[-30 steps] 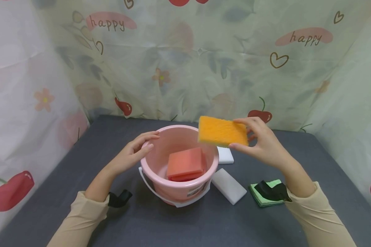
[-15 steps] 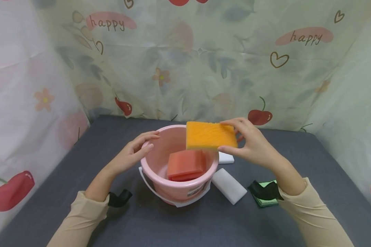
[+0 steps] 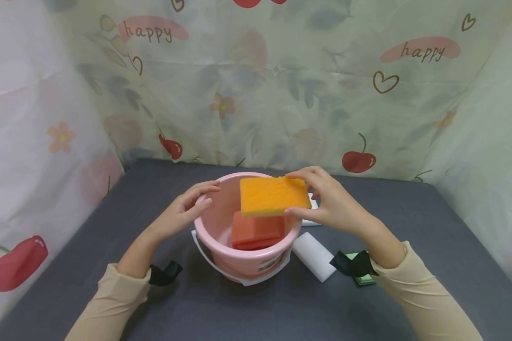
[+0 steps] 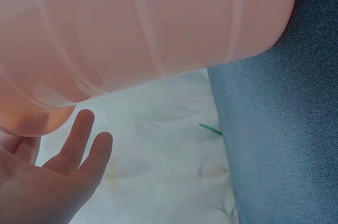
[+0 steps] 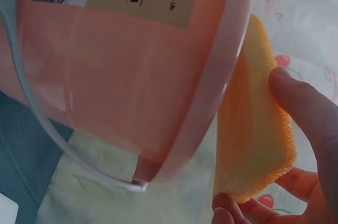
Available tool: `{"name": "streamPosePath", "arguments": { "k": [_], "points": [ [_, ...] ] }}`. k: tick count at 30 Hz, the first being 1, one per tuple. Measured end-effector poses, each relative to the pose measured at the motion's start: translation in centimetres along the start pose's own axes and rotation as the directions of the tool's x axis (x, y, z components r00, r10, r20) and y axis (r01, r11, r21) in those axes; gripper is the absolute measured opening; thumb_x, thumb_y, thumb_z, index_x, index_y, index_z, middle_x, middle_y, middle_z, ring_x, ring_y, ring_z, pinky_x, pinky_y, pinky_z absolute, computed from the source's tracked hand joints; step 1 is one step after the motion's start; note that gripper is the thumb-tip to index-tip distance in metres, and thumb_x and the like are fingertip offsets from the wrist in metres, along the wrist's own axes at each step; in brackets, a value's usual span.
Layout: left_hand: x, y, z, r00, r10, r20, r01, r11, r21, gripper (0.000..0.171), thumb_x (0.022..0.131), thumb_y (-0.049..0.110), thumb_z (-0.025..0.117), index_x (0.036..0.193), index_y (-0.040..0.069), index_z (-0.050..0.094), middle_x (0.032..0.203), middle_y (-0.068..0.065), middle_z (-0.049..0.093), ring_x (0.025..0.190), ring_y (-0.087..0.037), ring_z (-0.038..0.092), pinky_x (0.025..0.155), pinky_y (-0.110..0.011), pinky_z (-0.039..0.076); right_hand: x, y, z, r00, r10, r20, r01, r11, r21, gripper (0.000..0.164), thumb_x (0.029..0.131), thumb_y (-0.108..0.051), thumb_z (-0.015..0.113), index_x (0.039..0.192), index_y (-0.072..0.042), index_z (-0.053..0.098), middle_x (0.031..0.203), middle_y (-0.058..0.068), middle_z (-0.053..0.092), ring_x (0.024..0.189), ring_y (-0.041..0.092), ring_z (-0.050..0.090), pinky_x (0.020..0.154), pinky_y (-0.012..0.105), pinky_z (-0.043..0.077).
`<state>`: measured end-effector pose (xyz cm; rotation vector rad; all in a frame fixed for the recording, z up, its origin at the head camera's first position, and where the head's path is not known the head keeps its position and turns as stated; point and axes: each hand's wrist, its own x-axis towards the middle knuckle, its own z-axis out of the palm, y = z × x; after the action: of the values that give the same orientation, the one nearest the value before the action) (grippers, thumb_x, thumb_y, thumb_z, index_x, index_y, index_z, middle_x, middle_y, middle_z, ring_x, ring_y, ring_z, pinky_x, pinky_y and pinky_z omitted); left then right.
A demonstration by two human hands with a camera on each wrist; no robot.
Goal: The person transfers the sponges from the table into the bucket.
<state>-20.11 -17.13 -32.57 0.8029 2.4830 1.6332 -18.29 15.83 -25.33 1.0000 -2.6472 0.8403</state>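
Note:
In the head view my right hand pinches a yellow-orange sponge by its right end, thumb on the near edge and fingers on the far edge. The sponge hangs over the mouth of a pink bucket. In the right wrist view, the sponge's pale side shows beside the bucket's rim. Against the left of the rim lies my left hand, its fingers loosely extended. Inside the bucket rests a folded orange-red stack, partly hidden by the sponge.
A white block lies right of the bucket, and a second white piece sits behind it, partly covered by my right hand. Green folded cloths show under the black wrist strap. The bucket's white handle hangs down in front.
My right hand has carried the sponge leftward and slightly down, from the bucket's right edge to over its mouth. The left hand and the bucket have stayed in place.

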Motion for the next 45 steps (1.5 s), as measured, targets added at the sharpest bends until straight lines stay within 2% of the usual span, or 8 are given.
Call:
{"name": "streamPosePath", "arguments": {
  "k": [9, 16, 25, 28, 35, 40, 45],
  "points": [
    [0.0, 0.0, 0.0, 1.000, 0.015, -0.002, -0.015, 1.000, 0.003, 0.038, 0.097, 0.017, 0.047, 0.133, 0.008, 0.047, 0.149, -0.008, 0.035, 0.139, -0.028, 0.028, 0.106, -0.053, 0.035, 0.5, -0.4, 0.8, 1.000, -0.001, 0.030, 0.000, 1.000, 0.016, 0.061, 0.074, -0.026, 0.079, 0.127, -0.012, 0.053, 0.124, 0.009, 0.051, 0.095, 0.017, 0.046, 0.073, 0.031, 0.048],
    [0.0, 0.0, 0.0, 1.000, 0.008, -0.002, -0.008, 1.000, 0.003, 0.037, 0.097, 0.019, 0.047, 0.133, 0.010, 0.047, 0.149, -0.008, 0.034, 0.139, -0.029, 0.029, 0.107, -0.054, 0.034, 0.9, -0.9, 1.2, 0.999, 0.011, 0.052, -0.013, 1.000, 0.028, 0.061, 0.074, -0.027, 0.079, 0.127, -0.012, 0.053, 0.123, 0.009, 0.050, 0.093, 0.017, 0.046, 0.072, 0.029, 0.051],
    [0.0, 0.0, 0.0, 1.000, 0.009, -0.001, -0.009, 1.000, -0.001, 0.038, 0.097, 0.020, 0.047, 0.133, 0.010, 0.047, 0.149, -0.008, 0.034, 0.139, -0.029, 0.028, 0.107, -0.055, 0.033, 1.2, -1.4, 1.8, 0.998, 0.024, 0.056, -0.028, 0.997, 0.067, 0.061, 0.074, -0.026, 0.079, 0.127, -0.011, 0.054, 0.122, 0.009, 0.050, 0.093, 0.017, 0.046, 0.071, 0.034, 0.054],
    [0.0, -0.1, 0.0, 1.000, 0.013, 0.000, -0.013, 1.000, -0.004, 0.037, 0.097, 0.020, 0.047, 0.133, 0.010, 0.047, 0.149, -0.008, 0.034, 0.139, -0.030, 0.028, 0.108, -0.055, 0.031, 1.3, -1.5, 1.9, 0.998, 0.028, 0.052, -0.031, 0.998, 0.063, 0.061, 0.073, -0.026, 0.080, 0.126, -0.011, 0.054, 0.122, 0.008, 0.049, 0.094, 0.018, 0.046, 0.070, 0.031, 0.052],
    [0.0, 0.0, 0.0, 1.000, 0.021, 0.000, -0.021, 1.000, -0.006, 0.037, 0.097, 0.019, 0.047, 0.133, 0.009, 0.047, 0.149, -0.009, 0.035, 0.139, -0.029, 0.028, 0.109, -0.055, 0.031, 1.5, -1.8, 2.3, 0.997, 0.054, 0.059, -0.057, 0.996, 0.062, 0.060, 0.073, -0.025, 0.080, 0.126, -0.011, 0.054, 0.123, 0.009, 0.048, 0.094, 0.019, 0.046, 0.071, 0.033, 0.051],
    [0.0, -0.1, 0.0, 1.000, 0.016, 0.001, -0.016, 1.000, -0.001, 0.036, 0.097, 0.020, 0.047, 0.132, 0.011, 0.048, 0.149, -0.008, 0.035, 0.139, -0.029, 0.028, 0.108, -0.055, 0.031, 1.7, -1.9, 2.7, 0.995, 0.066, 0.069, -0.070, 0.996, 0.061, 0.061, 0.073, -0.025, 0.080, 0.127, -0.011, 0.054, 0.124, 0.008, 0.048, 0.091, 0.018, 0.047, 0.070, 0.028, 0.049],
    [0.0, -0.1, 0.0, 1.000, 0.013, 0.000, -0.013, 1.000, 0.000, 0.036, 0.097, 0.021, 0.047, 0.132, 0.012, 0.048, 0.149, -0.008, 0.035, 0.139, -0.029, 0.029, 0.108, -0.055, 0.032, 1.9, -2.1, 3.1, 0.994, 0.076, 0.083, -0.081, 0.995, 0.064, 0.062, 0.073, -0.026, 0.079, 0.128, -0.012, 0.054, 0.126, 0.009, 0.048, 0.099, 0.019, 0.049, 0.073, 0.028, 0.050]
  ]
}}
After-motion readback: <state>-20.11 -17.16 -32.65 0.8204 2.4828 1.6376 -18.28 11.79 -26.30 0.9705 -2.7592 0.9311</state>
